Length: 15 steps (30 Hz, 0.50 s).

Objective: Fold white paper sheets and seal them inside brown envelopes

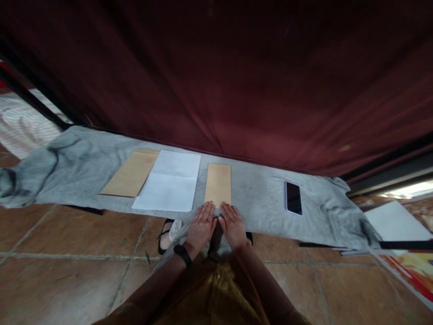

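Small envelope [218, 183]: lies flat directly ahead of left hand [202, 221] and right hand [233, 225], near edge at the fingertips; printed in red at the far right corner.
Left hand: spread flat, palm down, gripping nothing; touches the near left corner of the small envelope.
Right hand: matches the left, flat and ungripping; touches the near right corner.
White paper [169, 180]: lies opened out, ahead and to the left of the left hand, apart from it; creased across the middle.
Wider brown envelope [130, 174]: lies farther left of the left hand, partly under the white paper; one or several, cannot tell.
Phone [293, 198]: rests dark-screened, well to the right of the right hand.
Cloth-covered bench [260, 194]: extends to both sides of the hands, carrying all of these.
Done, by judgement: small envelope set apart and squared before the hands.
Left, by judgement: white paper not yet enclosed, untouched by either hand.
Unclear: flap and contents of the small envelope; cannot tell.
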Available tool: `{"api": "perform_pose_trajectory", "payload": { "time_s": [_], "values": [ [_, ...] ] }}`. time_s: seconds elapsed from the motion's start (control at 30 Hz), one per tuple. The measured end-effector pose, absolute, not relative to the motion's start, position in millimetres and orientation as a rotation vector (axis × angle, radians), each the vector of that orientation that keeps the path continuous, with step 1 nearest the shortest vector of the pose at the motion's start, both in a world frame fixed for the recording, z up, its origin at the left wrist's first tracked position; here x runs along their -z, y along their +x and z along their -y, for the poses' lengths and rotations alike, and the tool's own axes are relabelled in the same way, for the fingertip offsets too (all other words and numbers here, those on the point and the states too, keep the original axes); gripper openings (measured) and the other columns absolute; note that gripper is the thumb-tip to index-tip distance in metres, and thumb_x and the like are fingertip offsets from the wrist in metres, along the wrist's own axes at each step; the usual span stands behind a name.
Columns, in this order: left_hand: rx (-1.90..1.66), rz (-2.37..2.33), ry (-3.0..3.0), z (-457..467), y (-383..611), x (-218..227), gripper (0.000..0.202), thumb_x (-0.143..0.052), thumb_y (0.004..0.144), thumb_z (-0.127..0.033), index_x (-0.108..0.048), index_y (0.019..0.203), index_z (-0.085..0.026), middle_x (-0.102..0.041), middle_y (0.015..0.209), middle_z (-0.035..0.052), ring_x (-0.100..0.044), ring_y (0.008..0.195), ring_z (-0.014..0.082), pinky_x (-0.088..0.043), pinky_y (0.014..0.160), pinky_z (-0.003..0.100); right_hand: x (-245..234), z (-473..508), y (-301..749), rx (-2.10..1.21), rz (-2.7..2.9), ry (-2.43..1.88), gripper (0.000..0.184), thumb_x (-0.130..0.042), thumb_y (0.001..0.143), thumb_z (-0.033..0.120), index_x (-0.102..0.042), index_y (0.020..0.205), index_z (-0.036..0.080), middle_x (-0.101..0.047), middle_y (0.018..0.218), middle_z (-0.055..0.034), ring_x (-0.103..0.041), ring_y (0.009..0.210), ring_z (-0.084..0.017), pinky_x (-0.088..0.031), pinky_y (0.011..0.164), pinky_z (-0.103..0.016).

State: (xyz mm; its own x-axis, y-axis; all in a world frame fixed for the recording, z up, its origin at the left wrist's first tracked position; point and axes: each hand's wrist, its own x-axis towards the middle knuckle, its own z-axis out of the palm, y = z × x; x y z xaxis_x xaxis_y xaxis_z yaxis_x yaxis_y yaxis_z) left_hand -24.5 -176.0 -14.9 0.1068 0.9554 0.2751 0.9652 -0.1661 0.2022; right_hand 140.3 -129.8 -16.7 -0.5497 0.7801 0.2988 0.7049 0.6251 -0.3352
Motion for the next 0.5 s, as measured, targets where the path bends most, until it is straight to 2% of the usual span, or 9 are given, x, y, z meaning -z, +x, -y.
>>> {"api": "perform_pose_trajectory", "payload": {
  "time_s": [0.5],
  "values": [
    [0.654,2.140,-2.211,180,-31,12,0.051,-0.037,0.101,-0.030,-0.051,0.143,-0.006,-0.052,0.149,0.0218,-0.046,0.142,0.0297,-0.038,0.117,0.049,17,130,166,-0.244,2.366,-1.305,0.046,-0.040,0.105,0.027,-0.048,0.149,0.017,-0.054,0.150,-0.0111,-0.047,0.142,-0.024,-0.035,0.119,-0.047]
  ]
}}
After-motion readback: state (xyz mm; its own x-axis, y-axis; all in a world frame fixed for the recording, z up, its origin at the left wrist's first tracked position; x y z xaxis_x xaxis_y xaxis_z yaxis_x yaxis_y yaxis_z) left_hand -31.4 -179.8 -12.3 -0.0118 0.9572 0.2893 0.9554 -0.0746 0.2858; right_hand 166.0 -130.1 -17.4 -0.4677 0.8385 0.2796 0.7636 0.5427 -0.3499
